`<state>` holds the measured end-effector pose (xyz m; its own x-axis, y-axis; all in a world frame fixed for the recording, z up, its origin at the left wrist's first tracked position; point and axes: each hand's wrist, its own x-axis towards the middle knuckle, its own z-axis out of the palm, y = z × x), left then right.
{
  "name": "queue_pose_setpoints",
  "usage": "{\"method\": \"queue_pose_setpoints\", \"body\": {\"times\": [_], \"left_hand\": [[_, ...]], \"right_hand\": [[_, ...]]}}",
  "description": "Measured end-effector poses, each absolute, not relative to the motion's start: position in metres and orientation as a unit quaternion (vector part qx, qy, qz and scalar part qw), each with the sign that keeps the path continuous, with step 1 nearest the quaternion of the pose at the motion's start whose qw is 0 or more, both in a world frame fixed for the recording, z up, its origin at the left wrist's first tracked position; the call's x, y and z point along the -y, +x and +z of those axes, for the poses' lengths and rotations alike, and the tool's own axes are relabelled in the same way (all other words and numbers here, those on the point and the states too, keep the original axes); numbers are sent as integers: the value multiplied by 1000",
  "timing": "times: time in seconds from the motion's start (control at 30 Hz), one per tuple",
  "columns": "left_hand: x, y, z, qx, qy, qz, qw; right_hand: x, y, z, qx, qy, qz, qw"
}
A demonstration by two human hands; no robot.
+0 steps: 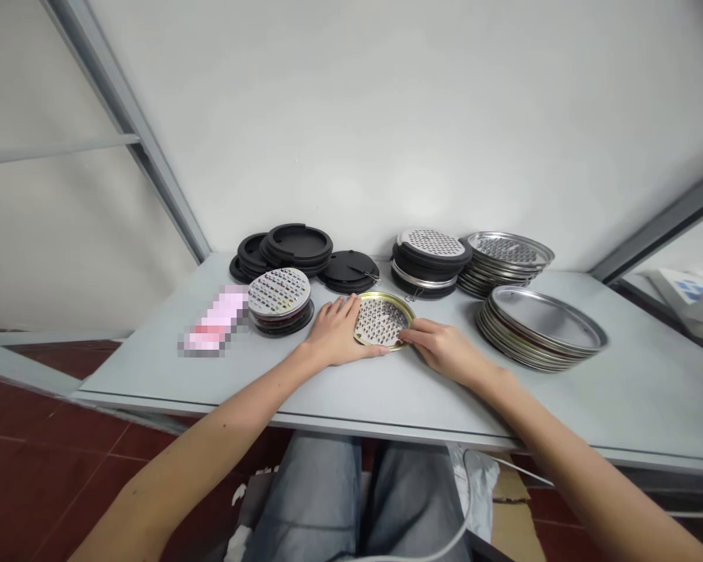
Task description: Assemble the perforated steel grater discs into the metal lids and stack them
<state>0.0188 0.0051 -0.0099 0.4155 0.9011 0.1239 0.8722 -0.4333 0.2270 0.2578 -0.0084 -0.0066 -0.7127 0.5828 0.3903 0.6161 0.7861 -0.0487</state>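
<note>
A round gold-rimmed metal lid (408,306) lies on the table in front of me, with a disc (380,321) covered in small printed figures inside it. My left hand (338,332) grips the lid's left side, thumb along its near edge. At the right rim, the fingers of my right hand (439,347) are pinched together, their tips reaching over the disc's edge. To the left stands a stack of patterned discs (280,292) with colourful marks. Several silver metal lids (544,320) are piled on the right.
Black round trays (297,243) and a flat black disc (348,269) with a small dark tool (364,272) sit along the wall. Beside them are a black stack topped by a patterned disc (432,242) and more silver lids (507,251). A blurred pink item (216,320) lies left.
</note>
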Motion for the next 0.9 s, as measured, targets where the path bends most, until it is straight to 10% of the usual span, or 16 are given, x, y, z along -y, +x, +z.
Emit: {"method": "queue_pose_setpoints", "body": {"times": [0.9], "left_hand": [[-3, 21, -6, -530, 839, 104, 70]], "right_hand": [[8, 264, -18, 939, -264, -117, 189]]}}
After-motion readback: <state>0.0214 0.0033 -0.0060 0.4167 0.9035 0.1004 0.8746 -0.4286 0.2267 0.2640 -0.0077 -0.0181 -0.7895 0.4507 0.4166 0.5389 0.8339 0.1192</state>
